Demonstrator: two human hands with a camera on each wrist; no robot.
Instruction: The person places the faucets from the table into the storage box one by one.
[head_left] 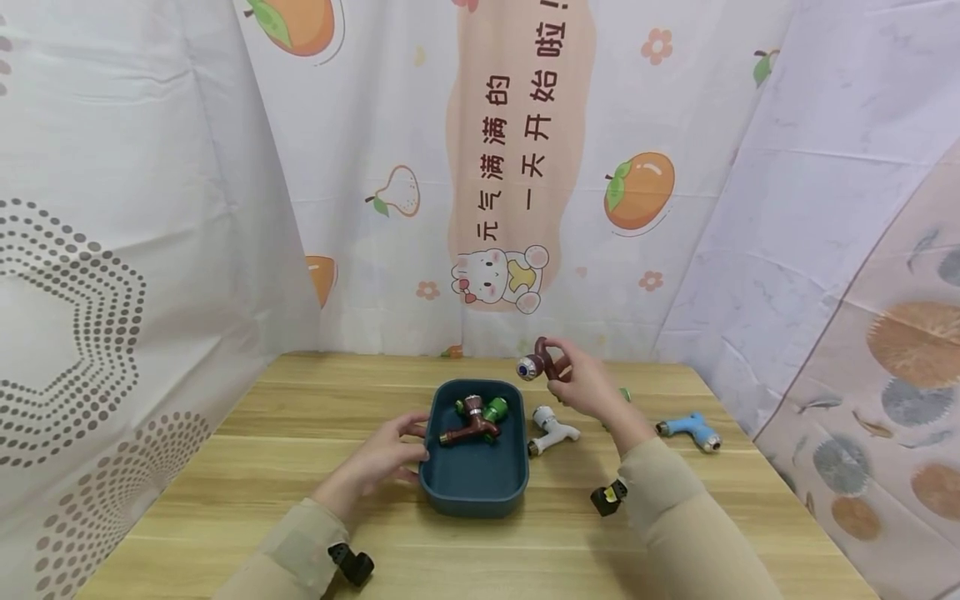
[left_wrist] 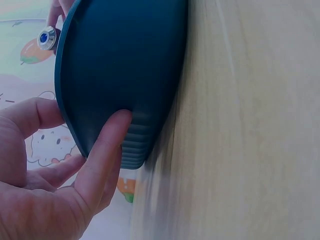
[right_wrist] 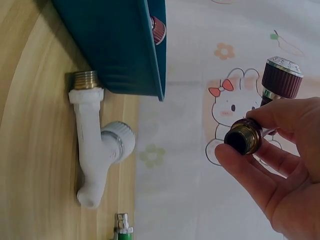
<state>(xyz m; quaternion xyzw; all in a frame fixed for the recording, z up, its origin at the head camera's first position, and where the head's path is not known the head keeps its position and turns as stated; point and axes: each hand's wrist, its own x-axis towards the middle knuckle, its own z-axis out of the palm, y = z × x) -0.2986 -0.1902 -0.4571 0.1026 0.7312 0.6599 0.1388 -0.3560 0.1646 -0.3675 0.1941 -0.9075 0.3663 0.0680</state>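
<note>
My right hand (head_left: 590, 385) pinches a dark red tap (head_left: 529, 367) by its threaded end, raised above the table just beyond the bin's right rim. Its ribbed knob (right_wrist: 282, 80) points upward in the right wrist view. The fingers of my left hand (head_left: 384, 452) lie extended against the outer left wall of a dark teal bin (head_left: 474, 505). Inside the bin are another dark red tap (head_left: 477, 427) and a green tap (head_left: 496, 408) partly beneath it. A white tap (head_left: 555, 431) lies on the table just right of the bin.
A light blue tap (head_left: 692, 428) lies farther right on the wooden table (head_left: 300, 433). A green tap (head_left: 625, 393) is mostly hidden behind my right hand and wrist. Printed curtains (head_left: 390, 100) hang behind the table and at both sides.
</note>
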